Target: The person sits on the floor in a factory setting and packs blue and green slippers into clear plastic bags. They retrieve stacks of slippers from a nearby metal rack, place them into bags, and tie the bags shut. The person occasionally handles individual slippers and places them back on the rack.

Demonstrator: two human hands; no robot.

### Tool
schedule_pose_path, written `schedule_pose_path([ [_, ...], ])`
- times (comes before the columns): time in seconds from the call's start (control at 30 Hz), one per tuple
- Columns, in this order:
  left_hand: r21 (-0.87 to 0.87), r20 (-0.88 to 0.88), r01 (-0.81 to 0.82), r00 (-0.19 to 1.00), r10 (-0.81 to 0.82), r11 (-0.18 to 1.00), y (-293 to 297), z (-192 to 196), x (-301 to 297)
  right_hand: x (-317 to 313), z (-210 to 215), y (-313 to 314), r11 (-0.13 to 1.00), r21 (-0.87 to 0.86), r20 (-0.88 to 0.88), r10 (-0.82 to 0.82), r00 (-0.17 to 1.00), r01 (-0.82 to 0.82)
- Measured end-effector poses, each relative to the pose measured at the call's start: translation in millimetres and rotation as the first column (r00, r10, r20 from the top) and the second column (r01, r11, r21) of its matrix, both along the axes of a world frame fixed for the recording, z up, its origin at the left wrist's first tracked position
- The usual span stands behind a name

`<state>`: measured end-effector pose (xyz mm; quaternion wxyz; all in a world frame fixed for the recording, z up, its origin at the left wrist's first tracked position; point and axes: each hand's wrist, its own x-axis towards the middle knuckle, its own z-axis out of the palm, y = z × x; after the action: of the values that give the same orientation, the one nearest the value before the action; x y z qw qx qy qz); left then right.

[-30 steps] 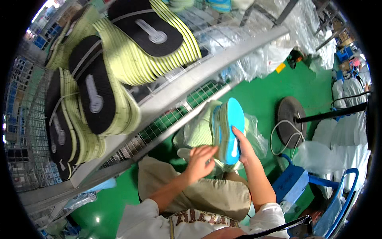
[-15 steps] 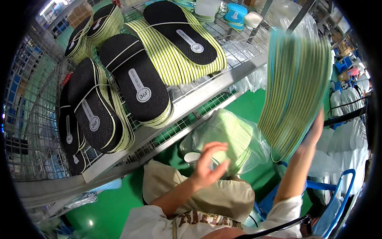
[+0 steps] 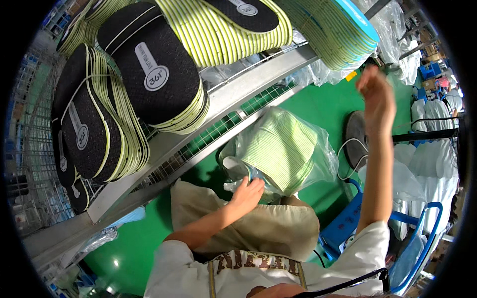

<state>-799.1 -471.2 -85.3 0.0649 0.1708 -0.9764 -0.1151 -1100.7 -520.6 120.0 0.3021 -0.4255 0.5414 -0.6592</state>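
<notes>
While several bound stacks of black-topped insoles (image 3: 134, 74) lie on the metal rack (image 3: 253, 82) at the left, the left hand (image 3: 247, 192) touches the near side of a clear plastic bag (image 3: 325, 149); whether its fingers are closed on something, I cannot tell. This bag stands on the green floor (image 3: 343, 94), just right of that hand, and contains pale green striped insoles. Further right, a stack with a blue top (image 3: 360, 20) is at the rack's front edge, partly cut by the picture border. Near it, but apart, the right hand (image 3: 376, 99) is blurred, with loosely bent fingers and nothing held.
</notes>
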Motion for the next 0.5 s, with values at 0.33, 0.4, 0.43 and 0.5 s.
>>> schedule_pose_path([
  [0.33, -0.074, 0.202, 0.381, 0.911, -0.361, 0.922, 24, 2, 9, 61, -194, 81, 0.856, 0.448, -0.620, 0.090, 0.779, 0.257],
  [0.4, 0.065, 0.355, 0.286, 0.889, -0.290, 0.956, 4, 14, 7, 52, -204, 67, 0.821, 0.457, -0.712, 0.107, 0.694, 0.342],
  [0.43, 0.129, 0.428, 0.187, 0.875, -0.225, 0.974, -3, 18, 9, 54, -196, 57, 0.792, 0.469, -0.802, 0.197, 0.563, 0.391],
  [0.5, 0.190, 0.475, 0.127, 0.856, -0.204, 0.974, -14, 26, 15, 50, -190, 39, 0.757, 0.462, -0.846, 0.218, 0.487, 0.463],
])
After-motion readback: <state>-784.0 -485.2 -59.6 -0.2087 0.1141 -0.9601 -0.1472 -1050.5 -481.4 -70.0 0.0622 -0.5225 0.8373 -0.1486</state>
